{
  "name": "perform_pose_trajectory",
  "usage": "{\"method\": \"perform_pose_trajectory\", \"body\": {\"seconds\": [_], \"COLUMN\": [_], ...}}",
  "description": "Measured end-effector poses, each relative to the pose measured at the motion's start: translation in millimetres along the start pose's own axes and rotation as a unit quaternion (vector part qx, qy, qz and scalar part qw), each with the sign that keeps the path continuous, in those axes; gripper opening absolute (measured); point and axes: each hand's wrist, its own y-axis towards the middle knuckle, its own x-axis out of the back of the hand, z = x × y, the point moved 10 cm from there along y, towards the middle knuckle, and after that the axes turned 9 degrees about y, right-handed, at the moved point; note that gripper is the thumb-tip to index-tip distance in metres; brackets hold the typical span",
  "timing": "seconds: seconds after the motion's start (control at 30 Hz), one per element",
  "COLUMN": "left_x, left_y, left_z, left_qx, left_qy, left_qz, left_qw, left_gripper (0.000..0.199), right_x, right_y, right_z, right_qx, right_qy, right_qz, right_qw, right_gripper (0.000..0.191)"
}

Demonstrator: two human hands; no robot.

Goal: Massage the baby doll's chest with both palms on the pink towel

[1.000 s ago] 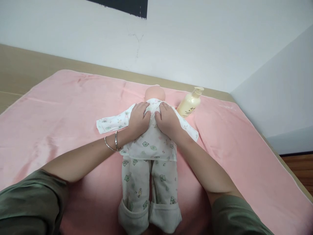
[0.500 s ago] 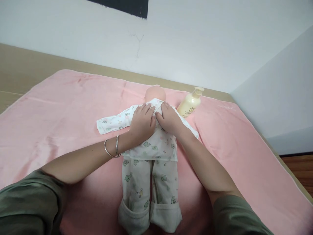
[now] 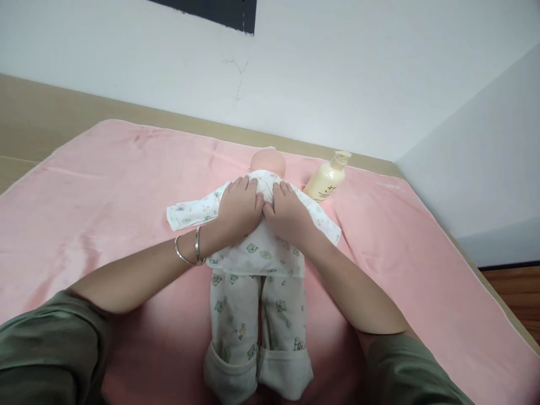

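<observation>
Lying flat on a pink blanket, the dressed doll has its head pointing away from the person. The left hand and right hand rest open, palms down, on the upper shirt, thumb tips close together. A pump bottle sits beside the sleeve near the right hand.

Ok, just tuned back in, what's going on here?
A person has the left hand and right hand laid side by side on the upper part of the patterned shirt on a doll, thumbs close together. The doll lies on a pink blanket. A pump bottle is beyond the right hand, untouched.
</observation>
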Motion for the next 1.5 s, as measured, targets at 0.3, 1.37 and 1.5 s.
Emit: {"method": "perform_pose_trajectory", "body": {"seconds": [0.3,1.37,1.5], "left_x": [0.3,7.5,17.8], "left_y": [-12,-1,-12], "left_z": [-14,-5,-23], "left_qx": [-0.042,-0.028,-0.067], "left_qy": [-0.005,0.024,0.008], "left_qz": [-0.023,0.005,-0.026], "left_qw": [0.999,0.999,0.997], "left_gripper": [0.046,0.034,0.031], "right_x": [4,6,8], "right_y": [23,14,29], "right_z": [-32,-14,-30], "right_qx": [-0.047,0.011,-0.019], "right_qy": [-0.005,0.012,0.036], "right_qz": [0.008,-0.026,0.002], "right_qw": [0.999,1.0,0.999], "right_gripper": [0.055,0.044,0.043]}}
